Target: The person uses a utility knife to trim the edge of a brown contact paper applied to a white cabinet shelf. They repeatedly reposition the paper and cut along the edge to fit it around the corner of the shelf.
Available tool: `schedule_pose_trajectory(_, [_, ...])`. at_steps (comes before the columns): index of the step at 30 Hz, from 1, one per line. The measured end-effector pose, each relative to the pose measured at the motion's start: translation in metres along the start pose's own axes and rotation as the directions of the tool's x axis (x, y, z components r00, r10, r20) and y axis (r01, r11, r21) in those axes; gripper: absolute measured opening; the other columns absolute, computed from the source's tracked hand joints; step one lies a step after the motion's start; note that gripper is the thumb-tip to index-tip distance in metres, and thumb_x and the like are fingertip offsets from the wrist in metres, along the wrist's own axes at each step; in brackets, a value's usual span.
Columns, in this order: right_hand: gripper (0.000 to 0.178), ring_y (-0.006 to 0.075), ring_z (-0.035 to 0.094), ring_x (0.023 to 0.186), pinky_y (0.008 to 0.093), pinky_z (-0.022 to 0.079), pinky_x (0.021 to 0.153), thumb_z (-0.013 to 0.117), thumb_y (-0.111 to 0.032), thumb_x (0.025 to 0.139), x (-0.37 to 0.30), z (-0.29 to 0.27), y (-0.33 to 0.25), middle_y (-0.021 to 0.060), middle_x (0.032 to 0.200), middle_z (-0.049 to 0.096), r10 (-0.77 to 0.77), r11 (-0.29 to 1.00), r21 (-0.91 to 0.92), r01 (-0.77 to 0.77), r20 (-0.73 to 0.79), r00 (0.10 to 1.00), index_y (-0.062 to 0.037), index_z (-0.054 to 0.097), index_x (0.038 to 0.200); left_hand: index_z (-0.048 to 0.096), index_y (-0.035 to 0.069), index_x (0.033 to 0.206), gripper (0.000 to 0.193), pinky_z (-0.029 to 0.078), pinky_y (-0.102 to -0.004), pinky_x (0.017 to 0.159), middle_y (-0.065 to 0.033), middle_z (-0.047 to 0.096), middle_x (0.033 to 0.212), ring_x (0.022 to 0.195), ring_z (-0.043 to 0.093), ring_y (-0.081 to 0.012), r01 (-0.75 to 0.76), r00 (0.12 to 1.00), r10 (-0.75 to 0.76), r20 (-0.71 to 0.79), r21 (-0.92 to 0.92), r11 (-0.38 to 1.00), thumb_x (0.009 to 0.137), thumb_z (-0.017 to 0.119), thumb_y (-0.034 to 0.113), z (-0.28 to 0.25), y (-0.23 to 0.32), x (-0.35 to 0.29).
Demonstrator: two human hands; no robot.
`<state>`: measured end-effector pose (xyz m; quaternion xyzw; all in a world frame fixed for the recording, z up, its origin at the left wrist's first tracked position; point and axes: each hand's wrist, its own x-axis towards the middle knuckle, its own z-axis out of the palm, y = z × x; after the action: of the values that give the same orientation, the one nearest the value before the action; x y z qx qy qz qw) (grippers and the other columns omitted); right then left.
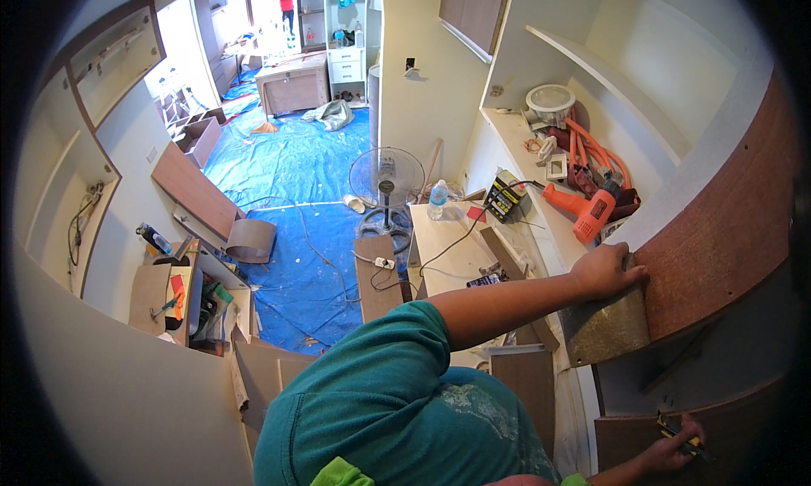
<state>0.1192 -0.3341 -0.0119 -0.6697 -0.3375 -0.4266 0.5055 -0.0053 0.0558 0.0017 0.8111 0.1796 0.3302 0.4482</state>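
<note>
A: ok so what's each hand up to here?

B: Left hand (610, 271), right of centre, is closed over the top edge of a dull brownish sheet (604, 327), thumb to the right. Right hand (681, 444) is down in the lower right corner, fingers wrapped around a slim yellow-and-black tool (694, 445). Can't tell exactly what kind, it's pretty small in there.

A: Is that sheet attached to anything?

B: Couldn't say. It's at the left end of a big reddish-brown panel (718, 241) on the right side of the frame, but I can't make out whether the two are joined.

A: And the orange thing just above the left hand?

B: Orange power tool (596, 209), lying on the pale ledge (507, 131) with an orange hose (596, 144) behind it. There's a round white fitting (550, 102) further up that ledge.

A: Anything on the tabletop (448, 233)?

B: Yeah, cream tabletop mid-frame: clear plastic bottle (438, 200) standing near the far end, plus some brown strips (502, 251). Pedestal fan (386, 184) is just past it, and blue sheeting (296, 165) covers the floor toward the upper left.
</note>
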Motion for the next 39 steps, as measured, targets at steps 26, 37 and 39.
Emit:
schedule_pose_trajectory(26, [0.025,0.0262,0.068,0.090,0.0366,0.058,0.084,0.049,-0.019,0.108,0.000,-0.013,0.027,0.0189,0.097,0.066,-0.067,0.997,0.038,0.064,0.091,0.994,0.0053,0.054,0.105,0.064,-0.004,0.099,0.060,0.053,-0.0478,0.078,-0.0280,0.068,0.087,0.087,0.069,-0.0427,0.015,1.000,-0.015,0.021,-0.021,1.000,0.090,0.066,0.055,-0.003,0.001,-0.001])
schedule_pose_trajectory(37, [0.024,0.0259,0.068,0.090,0.0358,0.058,0.085,0.048,-0.017,0.108,0.002,-0.013,0.019,0.0195,0.097,0.066,-0.097,0.995,0.008,0.096,0.104,0.990,0.0056,0.054,0.105,0.065,-0.005,0.098,0.060,0.053,-0.0478,0.078,-0.0282,0.068,0.087,0.087,0.069,-0.0428,-0.001,1.000,0.001,-0.001,-0.005,1.000,0.090,0.066,0.055,0.001,-0.001,0.000])
schedule_pose_trajectory(39, [0.023,0.0259,0.068,0.091,0.0357,0.058,0.084,0.048,-0.017,0.108,0.002,-0.011,0.015,0.0192,0.097,0.066,-0.090,0.996,0.012,0.089,0.103,0.991,0.0051,0.054,0.105,0.065,-0.005,0.098,0.060,0.053,-0.0478,0.078,-0.0282,0.068,0.087,0.086,0.069,-0.0428,-0.004,1.000,0.004,-0.007,0.000,1.000,0.090,0.066,0.055,0.001,-0.001,0.000])
